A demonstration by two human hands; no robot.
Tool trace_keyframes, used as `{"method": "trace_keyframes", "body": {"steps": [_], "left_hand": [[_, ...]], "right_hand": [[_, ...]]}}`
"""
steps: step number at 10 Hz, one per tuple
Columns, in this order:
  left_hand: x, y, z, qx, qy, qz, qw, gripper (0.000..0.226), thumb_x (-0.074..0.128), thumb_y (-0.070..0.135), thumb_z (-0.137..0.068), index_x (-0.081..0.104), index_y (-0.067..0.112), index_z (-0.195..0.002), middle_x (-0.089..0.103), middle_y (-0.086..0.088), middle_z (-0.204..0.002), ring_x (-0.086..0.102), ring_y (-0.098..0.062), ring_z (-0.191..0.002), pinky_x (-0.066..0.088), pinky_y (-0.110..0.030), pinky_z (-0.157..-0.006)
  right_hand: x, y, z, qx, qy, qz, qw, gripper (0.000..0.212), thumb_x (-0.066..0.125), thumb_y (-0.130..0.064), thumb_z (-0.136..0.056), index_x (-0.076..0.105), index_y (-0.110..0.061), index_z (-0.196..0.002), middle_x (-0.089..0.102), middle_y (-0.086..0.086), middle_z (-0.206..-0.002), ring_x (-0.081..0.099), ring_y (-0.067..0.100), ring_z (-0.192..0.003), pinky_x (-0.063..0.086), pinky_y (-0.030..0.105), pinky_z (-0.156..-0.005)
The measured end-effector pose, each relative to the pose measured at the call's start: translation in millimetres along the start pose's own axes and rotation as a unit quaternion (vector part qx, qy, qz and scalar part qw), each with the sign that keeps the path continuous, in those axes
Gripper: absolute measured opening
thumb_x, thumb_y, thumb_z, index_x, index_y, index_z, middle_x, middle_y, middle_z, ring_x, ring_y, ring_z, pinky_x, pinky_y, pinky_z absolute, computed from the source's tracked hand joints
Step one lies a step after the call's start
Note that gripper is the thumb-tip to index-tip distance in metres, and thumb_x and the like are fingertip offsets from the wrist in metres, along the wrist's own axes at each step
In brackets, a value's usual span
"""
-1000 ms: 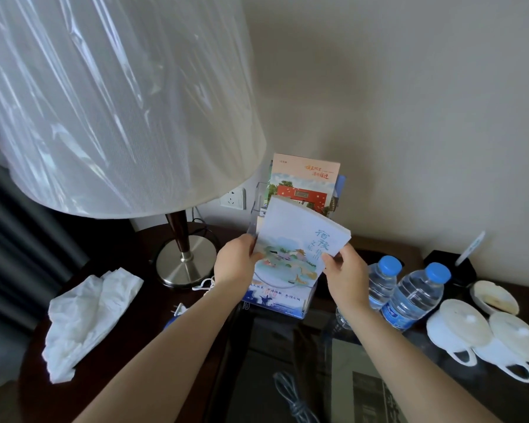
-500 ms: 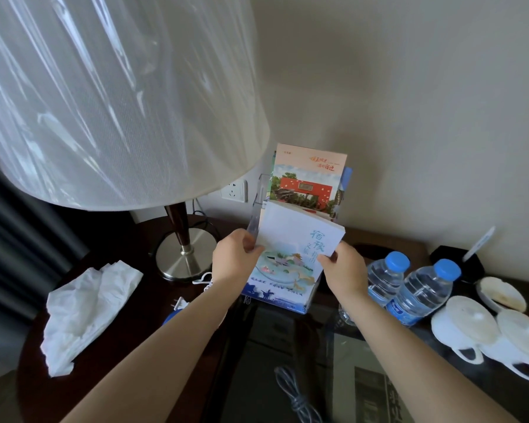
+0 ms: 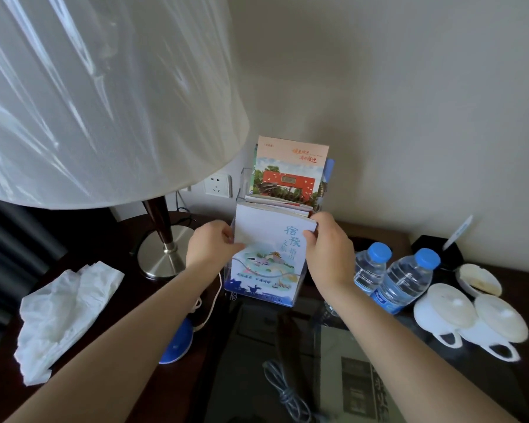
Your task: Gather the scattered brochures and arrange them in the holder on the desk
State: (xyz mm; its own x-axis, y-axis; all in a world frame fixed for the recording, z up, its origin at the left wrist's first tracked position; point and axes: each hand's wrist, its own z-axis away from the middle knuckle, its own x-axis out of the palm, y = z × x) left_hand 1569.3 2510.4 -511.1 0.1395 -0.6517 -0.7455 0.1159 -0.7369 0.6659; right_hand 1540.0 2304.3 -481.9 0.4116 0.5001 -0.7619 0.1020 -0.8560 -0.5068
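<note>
Two bottles (image 3: 403, 279), two cups (image 3: 446, 309), one lamp (image 3: 104, 102)

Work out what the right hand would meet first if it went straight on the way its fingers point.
The right hand grips the right edge of the white-and-blue brochure, so that comes first. Beyond it, probably the orange brochure standing in the rear tier of the holder, though depth is unclear.

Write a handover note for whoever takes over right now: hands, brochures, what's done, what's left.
Left hand grips the white-and-blue brochure stack on its left edge; right hand grips its top right corner.
The stack stands in the front pocket of the clear holder, tilted forward; orange brochures stand in the rear pocket.
Left: seat the stack, release, look for strays.
</note>
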Motion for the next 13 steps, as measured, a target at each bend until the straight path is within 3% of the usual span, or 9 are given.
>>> {"method": "trace_keyframes", "body": {"steps": [1, 2, 3, 6, 8, 10, 11, 12, 13], "left_hand": [[-1, 3, 6, 0.004, 0.058, 0.072, 0.996, 0.019, 0.079, 0.024, -0.071, 0.064, 0.021, -0.083, 0.063, 0.010, -0.071, 0.062, -0.014, -0.073, 0.047, -0.026, -0.062], [3, 1, 10, -0.006, 0.068, 0.077, 0.995, 0.017, 0.079, 0.021, -0.073, 0.067, 0.017, -0.084, 0.065, 0.007, -0.074, 0.064, -0.018, -0.078, 0.050, -0.031, -0.073], [6, 0, 8, -0.004, 0.070, 0.065, 0.995, 0.017, 0.080, 0.021, -0.072, 0.068, 0.015, -0.083, 0.066, 0.004, -0.075, 0.065, -0.020, -0.078, 0.051, -0.034, -0.074], [4, 1, 2, 0.005, 0.062, 0.048, 0.997, 0.019, 0.081, 0.015, -0.072, 0.069, 0.005, -0.082, 0.071, -0.010, -0.077, 0.065, -0.028, -0.077, 0.051, -0.040, -0.074], [1, -1, 2, 0.009, 0.052, 0.048, 0.997, 0.019, 0.082, 0.015, -0.071, 0.069, 0.005, -0.081, 0.069, -0.007, -0.074, 0.063, -0.024, -0.073, 0.044, -0.031, -0.066], [3, 6, -2, 0.020, 0.040, 0.023, 0.999, 0.019, 0.080, 0.017, -0.074, 0.067, 0.007, -0.082, 0.066, -0.005, -0.075, 0.059, -0.021, -0.073, 0.043, -0.030, -0.066], [-2, 15, 0, -0.014, 0.003, -0.044, 0.999, 0.015, 0.074, 0.020, -0.080, 0.065, 0.009, -0.087, 0.069, -0.007, -0.082, 0.058, -0.021, -0.075, 0.044, -0.031, -0.066], [-7, 22, 17, -0.030, -0.031, -0.095, 0.995, 0.020, 0.065, 0.022, -0.086, 0.062, 0.011, -0.102, 0.068, -0.005, -0.090, 0.059, -0.021, -0.080, 0.045, -0.030, -0.069], [-22, 47, 51, -0.006, -0.170, -0.141, 0.975, 0.034, 0.057, 0.032, -0.090, 0.057, 0.010, -0.116, 0.063, -0.008, -0.113, 0.061, -0.025, -0.108, 0.047, -0.031, -0.085]], "right_hand": [[0, -2, 1, 0.018, 0.011, -0.024, 0.999, 0.014, 0.062, -0.016, -0.091, 0.054, -0.010, -0.101, 0.065, 0.002, -0.086, 0.061, 0.019, -0.074, 0.043, 0.031, -0.056], [1, 0, 3, 0.045, 0.015, -0.065, 0.997, 0.012, 0.064, -0.013, -0.089, 0.056, -0.011, -0.096, 0.065, 0.001, -0.086, 0.062, 0.021, -0.077, 0.050, 0.037, -0.064], [3, 2, 5, 0.060, 0.013, -0.076, 0.995, 0.009, 0.063, -0.015, -0.089, 0.055, -0.013, -0.093, 0.065, 0.000, -0.088, 0.061, 0.019, -0.079, 0.052, 0.042, -0.068], [9, -1, -1, 0.083, 0.003, -0.079, 0.993, 0.006, 0.060, -0.013, -0.092, 0.056, -0.010, -0.095, 0.066, 0.005, -0.087, 0.062, 0.022, -0.079, 0.052, 0.041, -0.066], [7, 3, -7, 0.061, 0.007, -0.091, 0.994, 0.006, 0.065, -0.011, -0.088, 0.060, -0.011, -0.093, 0.067, 0.001, -0.085, 0.060, 0.014, -0.076, 0.051, 0.036, -0.064], [8, 9, -4, 0.065, -0.002, -0.080, 0.995, 0.010, 0.058, -0.004, -0.089, 0.058, -0.011, -0.096, 0.067, 0.003, -0.086, 0.063, 0.020, -0.078, 0.054, 0.041, -0.065], [-1, 5, -9, 0.074, -0.058, -0.066, 0.993, 0.029, 0.050, 0.002, -0.088, 0.054, -0.015, -0.111, 0.066, 0.004, -0.094, 0.064, 0.023, -0.087, 0.052, 0.037, -0.067], [-20, 0, -5, 0.060, -0.082, -0.056, 0.993, 0.047, 0.055, -0.004, -0.088, 0.044, -0.018, -0.131, 0.063, 0.004, -0.112, 0.062, 0.024, -0.101, 0.048, 0.031, -0.076], [-57, -8, 4, 0.064, -0.129, 0.003, 0.990, 0.042, 0.055, -0.018, -0.092, 0.045, -0.017, -0.133, 0.059, 0.006, -0.122, 0.059, 0.025, -0.110, 0.048, 0.032, -0.083]]}}
